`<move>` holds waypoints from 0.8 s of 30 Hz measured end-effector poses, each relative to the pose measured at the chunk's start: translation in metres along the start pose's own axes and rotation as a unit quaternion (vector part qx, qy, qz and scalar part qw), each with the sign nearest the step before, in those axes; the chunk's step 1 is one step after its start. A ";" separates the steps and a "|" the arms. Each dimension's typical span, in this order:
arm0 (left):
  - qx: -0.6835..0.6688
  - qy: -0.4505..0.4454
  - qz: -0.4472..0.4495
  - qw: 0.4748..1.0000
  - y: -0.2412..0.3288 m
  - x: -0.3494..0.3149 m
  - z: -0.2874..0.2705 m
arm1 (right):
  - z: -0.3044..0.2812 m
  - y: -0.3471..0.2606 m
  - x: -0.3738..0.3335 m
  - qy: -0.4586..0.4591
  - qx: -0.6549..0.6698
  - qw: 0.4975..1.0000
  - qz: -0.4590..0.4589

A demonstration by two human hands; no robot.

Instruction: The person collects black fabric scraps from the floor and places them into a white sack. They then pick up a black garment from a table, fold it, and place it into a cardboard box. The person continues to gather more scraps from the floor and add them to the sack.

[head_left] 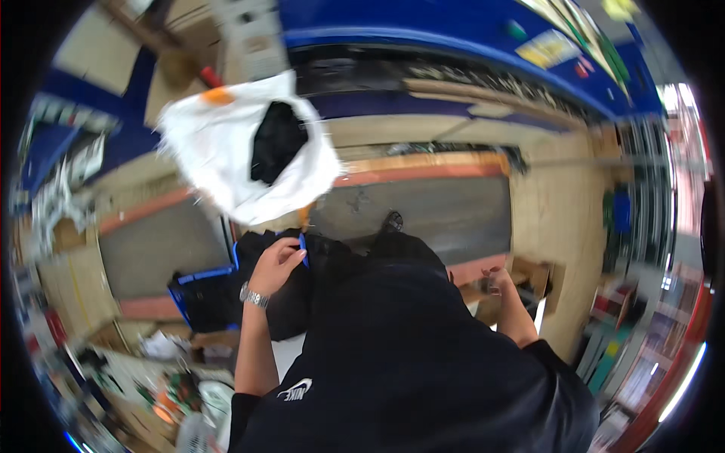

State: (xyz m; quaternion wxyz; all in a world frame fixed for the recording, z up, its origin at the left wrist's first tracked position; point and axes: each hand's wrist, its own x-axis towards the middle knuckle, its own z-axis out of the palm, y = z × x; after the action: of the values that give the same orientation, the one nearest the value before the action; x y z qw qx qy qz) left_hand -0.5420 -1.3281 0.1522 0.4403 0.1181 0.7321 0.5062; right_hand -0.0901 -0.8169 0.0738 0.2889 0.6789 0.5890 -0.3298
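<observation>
Dial = my view, 12 at top.

Risks first. Left hand at 8 o'clock: thumb and forefinger nearly together at the blue trim of the black cloth. Can't tell from here if it's pinched or only touched. If it's a fingertip pinch, I'd expect the trim could slip under any pull, with the cloth's own weight as the cause. Watch on that wrist has a metal bracelet; could snag the cloth if the wrist drags over it. White sack at 10 has a frayed rim; loose threads could catch on anything passing close. Black on black too: cloth against dark clothing, so I could easily misjudge where its edge ends.

Right hand at 4: fingers curled, blurred, contents unclear; can't say if it holds anything. Cardboard box sits just off its 3 o'clock; a careless swing could knock it.

Positions: cloth lies under and beside left hand, bulk toward that hand's 8, trim at its fingertips. From right hand, cloth is at 9, well apart, so no second-hand support there. Sack is at left hand's 11, apart from it, with a black bundle showing in its mouth.
</observation>
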 end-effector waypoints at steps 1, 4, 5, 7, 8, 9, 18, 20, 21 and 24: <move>0.023 -0.010 -0.002 1.000 -0.001 0.003 0.010 | 0.015 0.034 0.002 -0.005 0.049 0.993 0.103; 0.102 -0.042 0.004 0.994 0.008 0.032 0.046 | 0.052 0.108 0.003 0.000 0.119 0.976 0.184; 0.134 -0.053 0.007 0.990 0.016 0.044 0.060 | 0.050 0.098 -0.022 -0.014 0.161 0.976 0.147; 0.170 -0.083 0.007 0.982 0.045 0.073 0.100 | 0.054 0.122 -0.012 -0.034 0.199 0.972 0.117; 0.204 -0.089 0.018 0.975 0.057 0.089 0.120 | 0.053 0.130 -0.003 -0.043 0.218 0.970 0.098; 0.236 -0.095 0.030 0.967 0.069 0.106 0.140 | 0.052 0.134 0.006 -0.037 0.226 0.970 0.082; 0.411 -0.160 0.061 0.896 0.103 0.288 0.318 | -0.002 0.216 0.127 0.161 0.339 0.927 -0.017; 0.424 -0.156 -0.003 0.892 0.090 0.315 0.322 | -0.038 0.208 0.120 0.176 0.387 0.905 -0.012; 0.405 -0.183 -0.080 0.892 0.099 0.325 0.345 | -0.049 0.219 0.114 0.198 0.390 0.899 -0.006; 0.404 -0.178 -0.234 0.866 0.122 0.330 0.400 | -0.058 0.236 0.107 0.243 0.387 0.889 0.017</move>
State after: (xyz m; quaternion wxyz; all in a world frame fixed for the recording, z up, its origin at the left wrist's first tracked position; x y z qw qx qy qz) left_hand -0.4624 -0.8125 0.0420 0.5822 0.1984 0.7882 0.0184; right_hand 0.1591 -0.7396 0.0262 -0.1430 0.8059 0.4547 -0.3512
